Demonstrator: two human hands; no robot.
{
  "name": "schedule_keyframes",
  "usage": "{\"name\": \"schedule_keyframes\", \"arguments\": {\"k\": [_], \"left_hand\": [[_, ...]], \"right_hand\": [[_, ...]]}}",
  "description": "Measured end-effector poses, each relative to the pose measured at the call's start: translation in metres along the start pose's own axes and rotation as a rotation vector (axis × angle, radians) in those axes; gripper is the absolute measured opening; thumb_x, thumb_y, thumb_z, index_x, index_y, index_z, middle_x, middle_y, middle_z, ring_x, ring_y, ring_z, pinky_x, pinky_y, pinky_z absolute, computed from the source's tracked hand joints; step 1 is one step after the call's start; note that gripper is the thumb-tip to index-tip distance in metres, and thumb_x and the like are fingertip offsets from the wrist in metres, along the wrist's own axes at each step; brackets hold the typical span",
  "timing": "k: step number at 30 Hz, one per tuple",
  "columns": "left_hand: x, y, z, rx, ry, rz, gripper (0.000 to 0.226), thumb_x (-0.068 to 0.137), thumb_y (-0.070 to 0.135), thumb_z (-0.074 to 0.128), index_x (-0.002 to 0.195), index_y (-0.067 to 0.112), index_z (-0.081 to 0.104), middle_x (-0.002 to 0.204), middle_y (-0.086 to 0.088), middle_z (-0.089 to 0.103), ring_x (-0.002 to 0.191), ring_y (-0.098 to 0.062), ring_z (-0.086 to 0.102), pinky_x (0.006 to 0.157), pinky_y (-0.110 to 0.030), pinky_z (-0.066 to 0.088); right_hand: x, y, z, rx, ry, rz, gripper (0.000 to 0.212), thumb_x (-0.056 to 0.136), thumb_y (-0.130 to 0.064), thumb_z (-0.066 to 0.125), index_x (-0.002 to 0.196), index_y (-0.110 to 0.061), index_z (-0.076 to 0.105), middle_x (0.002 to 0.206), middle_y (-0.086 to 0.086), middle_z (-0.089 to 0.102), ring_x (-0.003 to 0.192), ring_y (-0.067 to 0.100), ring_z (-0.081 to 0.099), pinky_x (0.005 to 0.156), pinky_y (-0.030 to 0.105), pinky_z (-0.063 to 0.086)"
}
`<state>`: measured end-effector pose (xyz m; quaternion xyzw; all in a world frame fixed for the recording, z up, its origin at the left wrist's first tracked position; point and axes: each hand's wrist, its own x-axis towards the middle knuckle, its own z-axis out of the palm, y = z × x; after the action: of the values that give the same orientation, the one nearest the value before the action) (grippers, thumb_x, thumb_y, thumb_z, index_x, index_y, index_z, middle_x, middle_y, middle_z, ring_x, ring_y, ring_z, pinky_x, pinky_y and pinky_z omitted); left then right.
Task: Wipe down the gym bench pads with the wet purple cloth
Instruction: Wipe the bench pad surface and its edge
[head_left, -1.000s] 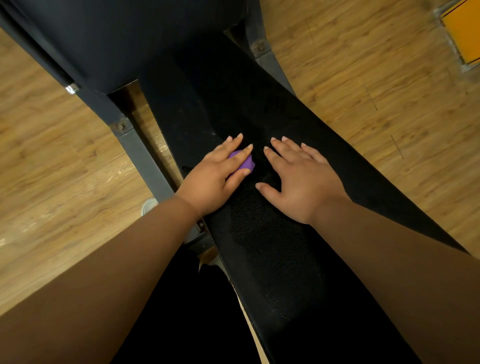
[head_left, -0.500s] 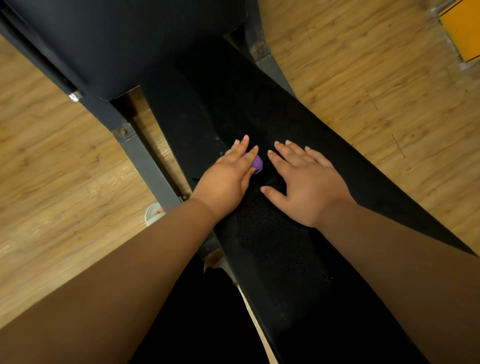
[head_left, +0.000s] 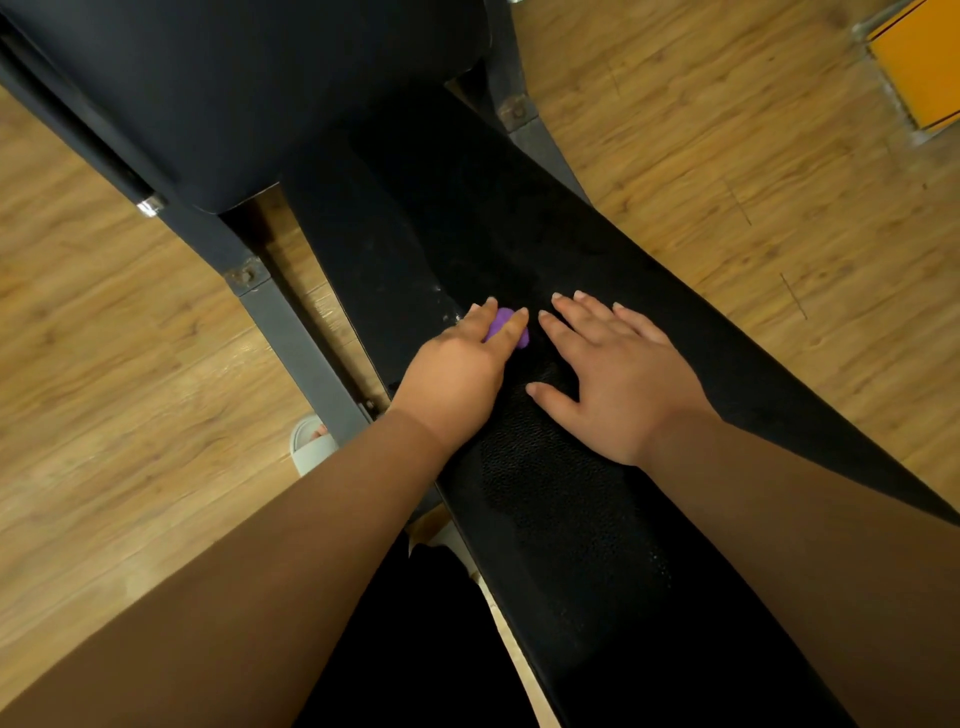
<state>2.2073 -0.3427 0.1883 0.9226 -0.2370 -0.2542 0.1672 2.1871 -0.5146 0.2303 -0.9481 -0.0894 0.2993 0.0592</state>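
Head view: item, purple cloth (head_left: 501, 322), a small wad mostly hidden under the left hand (head_left: 457, 371), with only a fold showing at the hand's far edge. Location: on the long black bench pad (head_left: 571, 519), near its left edge and short of the gap to the dark upper pad (head_left: 260, 93). Left hand: laid flat and nearly straight, pressing down on the cloth, not curled round it. Right hand (head_left: 618, 374): spread flat on the pad just beside the left, holding nothing. Handling, by judgement: the cloth is light, soft and limp, and wet per the task. It is likely to bunch and creep out from under a flat palm, so it is best driven by pressing over its middle with the whole hand, or by pinching a gathered edge. Pad: textured covering, probably firm, and probably slick where damp. Fixed parts: grey steel frame (head_left: 306, 343) at left. Surroundings: wooden floor (head_left: 130, 364), pale slipper (head_left: 309, 441) beside the frame, yellow object (head_left: 919, 62) at the far right corner.
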Motion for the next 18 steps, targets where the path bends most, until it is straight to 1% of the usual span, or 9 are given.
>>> {"name": "schedule_keyframes", "arguments": {"k": [2,4,6,8,9,11,13,15,18], "left_hand": [[-0.015,0.001,0.005,-0.057,0.078,0.081,0.051,0.094,0.006,0.049,0.145,0.011,0.043,0.146,-0.026,0.04,0.131,-0.039,0.047,0.102,-0.043,0.044],[-0.033,-0.004,0.016,-0.097,0.17,0.176,0.049,0.082,-0.001,0.063,0.13,0.004,0.059,0.132,-0.029,0.054,0.118,-0.043,0.057,0.096,-0.048,0.043],[-0.04,-0.007,0.022,-0.114,0.173,0.224,0.055,0.077,-0.006,0.072,0.13,0.003,0.058,0.135,-0.027,0.052,0.122,-0.044,0.053,0.099,-0.05,0.034],[-0.033,-0.006,0.017,-0.136,0.157,0.228,0.059,0.079,-0.005,0.071,0.135,0.005,0.054,0.142,-0.025,0.046,0.129,-0.042,0.047,0.103,-0.049,0.033],[-0.026,-0.004,0.012,-0.152,0.128,0.203,0.059,0.085,-0.003,0.066,0.14,0.008,0.049,0.148,-0.022,0.039,0.135,-0.04,0.04,0.107,-0.045,0.033],[-0.008,-0.003,0.004,-0.139,0.066,0.126,0.059,0.097,0.005,0.051,0.151,0.018,0.03,0.16,-0.011,0.016,0.147,-0.028,0.017,0.116,-0.037,0.024],[0.004,-0.005,0.001,-0.132,0.024,0.079,0.059,0.101,0.011,0.043,0.153,0.023,0.018,0.162,-0.005,0.005,0.15,-0.02,0.005,0.118,-0.032,0.016],[0.001,-0.005,0.002,-0.142,0.035,0.102,0.057,0.1,0.01,0.044,0.152,0.02,0.024,0.162,-0.008,0.011,0.149,-0.022,0.012,0.117,-0.034,0.021],[-0.021,-0.008,0.013,-0.163,0.086,0.224,0.046,0.094,0.01,0.047,0.14,0.007,0.048,0.147,-0.02,0.041,0.135,-0.037,0.042,0.107,-0.044,0.035]], "right_hand": [[-0.001,0.0,-0.001,0.01,0.0,-0.002,0.071,0.094,-0.061,0.031,0.154,-0.025,0.017,0.162,-0.004,0.009,0.149,0.009,0.0,0.12,0.032,0.0],[-0.001,0.0,-0.001,0.014,-0.001,-0.001,0.071,0.094,-0.061,0.031,0.154,-0.025,0.017,0.162,-0.003,0.009,0.149,0.009,0.001,0.12,0.032,0.001],[-0.001,-0.001,-0.001,0.008,-0.002,0.001,0.071,0.094,-0.06,0.03,0.154,-0.025,0.017,0.162,-0.003,0.009,0.149,0.009,0.0,0.12,0.032,0.001],[0.0,-0.001,0.0,0.004,0.006,0.001,0.071,0.094,-0.06,0.03,0.154,-0.025,0.017,0.162,-0.003,0.009,0.149,0.009,0.001,0.12,0.032,0.001],[-0.001,-0.001,0.0,0.005,0.009,0.002,0.071,0.094,-0.06,0.03,0.154,-0.025,0.017,0.162,-0.003,0.01,0.149,0.009,0.001,0.12,0.032,0.001],[-0.001,-0.001,0.0,0.002,0.01,0.008,0.072,0.093,-0.061,0.03,0.154,-0.025,0.017,0.162,-0.004,0.009,0.149,0.009,0.001,0.12,0.031,0.0],[-0.001,-0.001,0.0,-0.002,0.003,0.009,0.072,0.093,-0.061,0.03,0.154,-0.025,0.016,0.162,-0.004,0.008,0.149,0.009,0.001,0.12,0.032,0.0],[0.0,-0.001,0.0,-0.005,-0.001,0.005,0.072,0.094,-0.062,0.03,0.154,-0.025,0.015,0.162,-0.004,0.008,0.149,0.009,0.0,0.12,0.032,0.001],[0.0,-0.001,-0.001,-0.004,-0.007,0.01,0.071,0.094,-0.061,0.029,0.154,-0.025,0.016,0.162,-0.004,0.008,0.149,0.009,0.0,0.121,0.033,0.001]]}}
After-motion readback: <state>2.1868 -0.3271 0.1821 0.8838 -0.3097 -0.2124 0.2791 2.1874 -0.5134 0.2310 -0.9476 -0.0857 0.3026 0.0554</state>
